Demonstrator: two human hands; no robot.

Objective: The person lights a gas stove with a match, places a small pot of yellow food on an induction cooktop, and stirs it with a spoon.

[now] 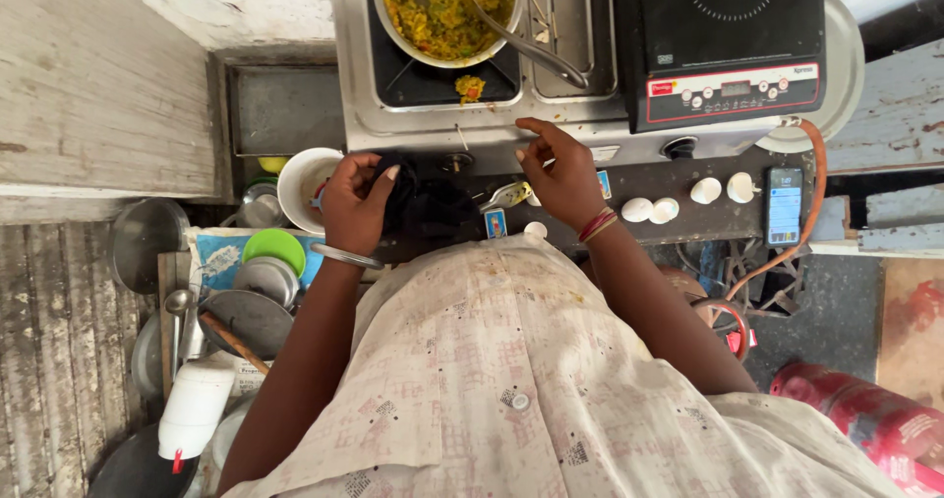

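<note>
1 head-worn camera looks steeply down, close over the person's chest, toward the steel stove (492,115), probably slightly tilted.

Daylight falls on a weathered grey plank floor (49,341) at left, a whitewashed wall (216,1) behind the dark desk (688,213), and rough concrete floor (826,311) right.

I have both arms reaching forward from the torso, elbows bent and forearms angling inward. My left hand (356,203) is curled in a loose fist with the fingers wrapped closed, a metal bangle on its wrist. My right hand (562,175) is raised slightly higher, palm down, fingers bent and spread, thumb and forefinger pinched near each other, coloured bands around its wrist.
</note>
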